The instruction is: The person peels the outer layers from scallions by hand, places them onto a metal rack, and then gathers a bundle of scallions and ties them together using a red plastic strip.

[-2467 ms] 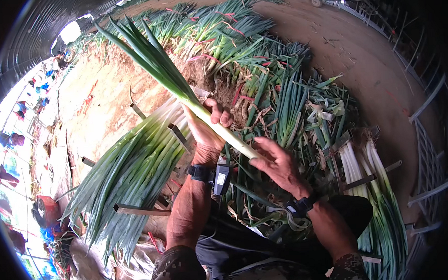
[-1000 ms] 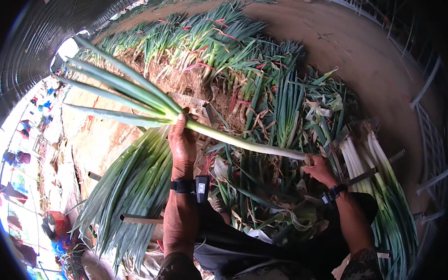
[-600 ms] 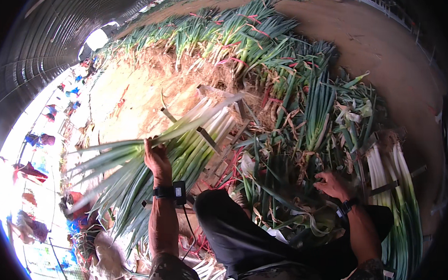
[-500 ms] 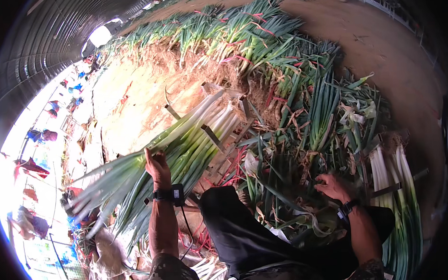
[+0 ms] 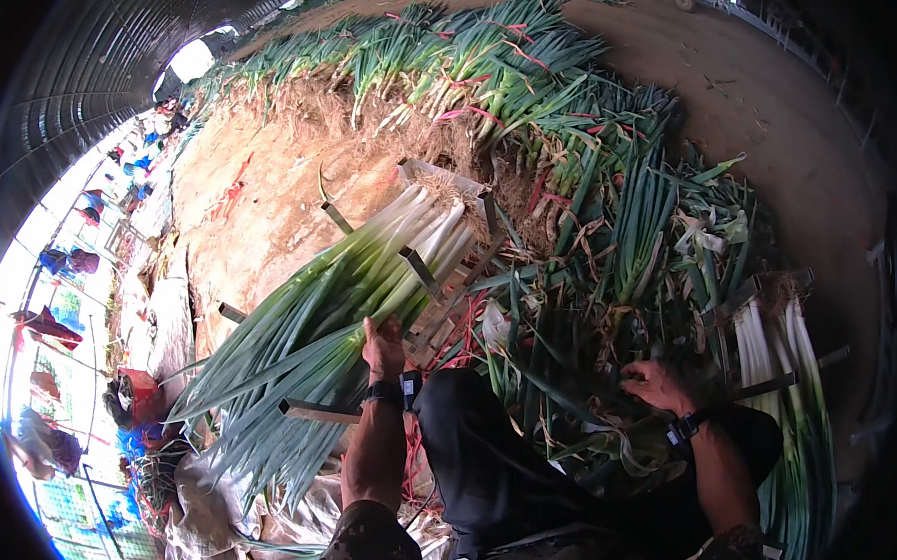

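A thick bundle of long green onions [image 5: 367,253] lies in a metal rack [image 5: 420,271], white root ends far and right, green leaves spreading near and left. At its near right side, my left hand [image 5: 383,349] rests against the stalks with fingers and thumb stretched upward; it appears open, its far fingers partly hidden. My right hand [image 5: 659,387] hovers over loose onion leaves [image 5: 574,405], fingers loosely bent and apart, with nothing visible in it. To the right of that hand, a smaller group of green onions [image 5: 791,365] lies in a second metal rack [image 5: 773,386].
Piled onion bundles [image 5: 519,67] tied with red strips curve around the far side and right. Bare tan ground [image 5: 265,208] lies beyond the rack. My dark-clothed knee [image 5: 465,419] sits between my hands. Crumpled plastic sheeting [image 5: 193,511] is at the lower left.
My left hand has moved right and slightly nearer, from the leaves to the bundle's near right side. The leaves have settled. My right hand has shifted slightly, its fingers more bent.
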Action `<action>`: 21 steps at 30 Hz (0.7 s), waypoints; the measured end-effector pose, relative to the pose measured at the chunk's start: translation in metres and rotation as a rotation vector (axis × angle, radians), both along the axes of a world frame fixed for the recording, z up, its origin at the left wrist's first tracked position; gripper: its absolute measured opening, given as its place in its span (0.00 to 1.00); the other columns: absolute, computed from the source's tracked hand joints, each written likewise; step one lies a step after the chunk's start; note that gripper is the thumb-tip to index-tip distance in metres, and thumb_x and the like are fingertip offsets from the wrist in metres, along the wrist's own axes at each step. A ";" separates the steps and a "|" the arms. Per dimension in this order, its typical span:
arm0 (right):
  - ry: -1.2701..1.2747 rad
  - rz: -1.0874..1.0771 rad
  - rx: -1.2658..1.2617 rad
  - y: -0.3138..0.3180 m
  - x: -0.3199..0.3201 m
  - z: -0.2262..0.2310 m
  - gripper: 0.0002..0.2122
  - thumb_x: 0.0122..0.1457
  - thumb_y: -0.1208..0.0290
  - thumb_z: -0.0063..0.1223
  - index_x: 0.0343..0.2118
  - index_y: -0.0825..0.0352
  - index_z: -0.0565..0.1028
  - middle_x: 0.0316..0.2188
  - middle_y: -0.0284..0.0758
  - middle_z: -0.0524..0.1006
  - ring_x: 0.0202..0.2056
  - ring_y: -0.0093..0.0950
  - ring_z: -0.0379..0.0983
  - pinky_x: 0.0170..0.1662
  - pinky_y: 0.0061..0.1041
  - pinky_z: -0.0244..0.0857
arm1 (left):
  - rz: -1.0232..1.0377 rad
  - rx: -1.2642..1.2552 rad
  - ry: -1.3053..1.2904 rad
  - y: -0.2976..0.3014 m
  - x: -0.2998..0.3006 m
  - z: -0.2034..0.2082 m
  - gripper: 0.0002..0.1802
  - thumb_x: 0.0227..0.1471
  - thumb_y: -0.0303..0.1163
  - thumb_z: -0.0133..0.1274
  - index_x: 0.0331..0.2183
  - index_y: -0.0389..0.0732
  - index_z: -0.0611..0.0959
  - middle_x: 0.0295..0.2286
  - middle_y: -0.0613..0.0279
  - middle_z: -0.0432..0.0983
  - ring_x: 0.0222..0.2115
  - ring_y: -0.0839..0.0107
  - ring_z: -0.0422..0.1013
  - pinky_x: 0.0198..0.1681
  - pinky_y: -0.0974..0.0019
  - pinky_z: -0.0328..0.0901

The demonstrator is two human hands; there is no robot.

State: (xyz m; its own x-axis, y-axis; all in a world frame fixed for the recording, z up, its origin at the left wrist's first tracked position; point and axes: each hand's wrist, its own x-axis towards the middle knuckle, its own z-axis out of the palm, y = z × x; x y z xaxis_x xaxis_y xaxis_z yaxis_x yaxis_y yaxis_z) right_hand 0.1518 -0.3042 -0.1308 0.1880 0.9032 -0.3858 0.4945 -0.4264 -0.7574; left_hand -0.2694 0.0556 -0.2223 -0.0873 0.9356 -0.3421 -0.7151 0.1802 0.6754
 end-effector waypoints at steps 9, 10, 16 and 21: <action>-0.125 0.044 -0.067 0.002 -0.002 -0.003 0.18 0.57 0.63 0.59 0.45 0.69 0.77 0.30 0.41 0.82 0.31 0.31 0.81 0.36 0.29 0.72 | -0.300 -0.060 0.566 -0.016 0.001 0.034 0.27 0.61 0.52 0.48 0.31 0.35 0.83 0.29 0.57 0.81 0.30 0.65 0.78 0.30 0.65 0.72; -0.145 0.066 -0.036 0.003 -0.003 -0.004 0.18 0.56 0.61 0.59 0.45 0.68 0.78 0.32 0.42 0.82 0.33 0.33 0.80 0.37 0.30 0.72 | -0.309 0.120 0.682 -0.013 -0.004 0.036 0.25 0.61 0.50 0.50 0.34 0.34 0.83 0.29 0.58 0.80 0.31 0.64 0.78 0.32 0.66 0.72; -0.178 0.111 0.005 0.006 -0.008 0.001 0.17 0.55 0.59 0.59 0.44 0.65 0.78 0.34 0.43 0.81 0.36 0.38 0.79 0.41 0.32 0.71 | -0.082 0.665 1.518 0.027 0.026 0.058 0.17 0.53 0.38 0.54 0.42 0.40 0.84 0.37 0.51 0.81 0.39 0.53 0.76 0.45 0.60 0.68; -0.220 0.115 -0.052 0.007 -0.010 0.003 0.18 0.55 0.59 0.60 0.44 0.65 0.79 0.34 0.44 0.81 0.37 0.38 0.80 0.41 0.32 0.71 | -0.306 0.514 1.961 0.034 0.038 0.024 0.19 0.46 0.32 0.52 0.43 0.47 0.84 0.45 0.56 0.76 0.49 0.53 0.66 0.54 0.49 0.60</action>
State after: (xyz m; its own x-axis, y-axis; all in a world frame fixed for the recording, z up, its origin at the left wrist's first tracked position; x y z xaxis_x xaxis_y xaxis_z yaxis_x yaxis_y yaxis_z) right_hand 0.1413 -0.2975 -0.1274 0.1696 0.9036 -0.3934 0.6929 -0.3932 -0.6044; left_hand -0.2312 0.0896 -0.1985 0.2126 0.9476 0.2384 0.8874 -0.2893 0.3588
